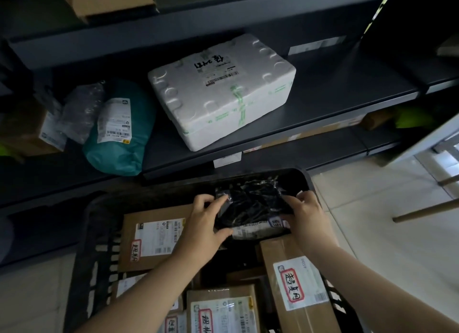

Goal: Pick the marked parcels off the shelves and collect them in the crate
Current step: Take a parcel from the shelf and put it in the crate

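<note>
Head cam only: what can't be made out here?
All head view.
- black bag parcel label: partly under the right hand; print too small.
- crate: near end cut off by bottom edge.
- foam box label: print too small.
- brown box, far left: dark, blurred.

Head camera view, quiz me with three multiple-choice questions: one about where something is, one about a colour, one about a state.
1. Where is the black parcel? A over the crate; B on the floor; C on the top shelf.
2. What colour is the soft bag left of the foam box? A red; B teal; C yellow.
3. How is the foam box? A lid off; B crushed flat; C closed and taped.
Answers: 1 A, the left grip and right grip hold it above the crate's far end. 2 B, its wrap is plainly teal. 3 C, green tape runs across its shut lid.
</note>
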`<move>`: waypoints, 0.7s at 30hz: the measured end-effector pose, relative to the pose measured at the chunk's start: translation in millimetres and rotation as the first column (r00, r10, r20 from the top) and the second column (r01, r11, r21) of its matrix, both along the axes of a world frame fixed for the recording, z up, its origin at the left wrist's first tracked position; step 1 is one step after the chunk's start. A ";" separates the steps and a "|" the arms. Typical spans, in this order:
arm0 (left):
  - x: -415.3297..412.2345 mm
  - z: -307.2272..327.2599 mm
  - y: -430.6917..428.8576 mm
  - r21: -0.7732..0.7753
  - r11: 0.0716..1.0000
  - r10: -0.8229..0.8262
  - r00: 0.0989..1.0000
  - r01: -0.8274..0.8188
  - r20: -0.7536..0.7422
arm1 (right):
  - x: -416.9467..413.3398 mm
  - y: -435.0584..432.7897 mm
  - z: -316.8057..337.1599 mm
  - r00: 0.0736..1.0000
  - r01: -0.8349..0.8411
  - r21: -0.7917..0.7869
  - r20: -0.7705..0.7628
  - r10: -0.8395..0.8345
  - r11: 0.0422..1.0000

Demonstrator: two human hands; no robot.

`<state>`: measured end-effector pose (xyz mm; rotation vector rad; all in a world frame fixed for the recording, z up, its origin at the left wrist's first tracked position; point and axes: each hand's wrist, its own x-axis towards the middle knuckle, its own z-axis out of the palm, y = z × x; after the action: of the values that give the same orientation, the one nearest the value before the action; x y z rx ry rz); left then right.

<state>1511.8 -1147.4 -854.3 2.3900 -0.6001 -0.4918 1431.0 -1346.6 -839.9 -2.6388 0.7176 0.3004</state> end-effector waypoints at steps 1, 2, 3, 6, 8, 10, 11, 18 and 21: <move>0.4 -0.7 -0.4 -0.018 1.000 0.014 1.000 -0.013 0.027 | 3.0 0.7 -0.8 1.000 -0.006 -0.007 0.007 0.006 1.000; 1.3 -0.9 -0.3 -0.033 0.999 0.033 0.997 -0.030 0.063 | 6.0 1.5 -0.4 1.000 -0.011 -0.018 0.010 0.011 1.000; 2.5 -0.6 0.0 -0.050 0.998 0.049 0.994 -0.045 0.100 | 8.9 1.6 0.4 1.000 -0.015 -0.028 0.014 0.015 0.999; 9.1 1.8 -2.4 -0.066 0.998 0.011 0.978 0.003 0.209 | 18.8 -1.0 6.7 0.998 -0.065 -0.077 0.021 0.066 0.995; 14.5 0.3 -4.4 -0.053 0.996 -0.056 0.984 0.066 0.170 | 25.0 -1.3 9.3 0.992 -0.126 -0.102 -0.020 0.124 0.987; 20.7 -3.6 -6.1 -0.022 0.994 -0.108 0.994 0.109 0.035 | 31.6 1.4 10.0 0.977 -0.196 -0.128 -0.111 0.182 0.972; 24.0 -6.8 -6.5 0.006 0.993 -0.116 0.993 0.116 -0.001 | 34.4 3.7 8.2 0.969 -0.221 -0.137 -0.145 0.201 0.966; 39.6 -20.2 -25.3 0.324 0.934 -0.194 0.976 0.151 0.104 | 50.3 -1.4 -16.6 0.954 -0.167 -0.143 -0.275 0.123 0.976; 42.1 -20.2 -34.6 0.423 0.888 -0.232 0.970 0.179 0.078 | 56.0 -1.7 -20.8 0.940 -0.171 -0.154 -0.323 0.114 0.973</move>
<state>1553.9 -1181.9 -874.5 2.7907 -0.8888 -0.6127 1487.0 -1348.3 -860.8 -2.8558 0.6764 0.7420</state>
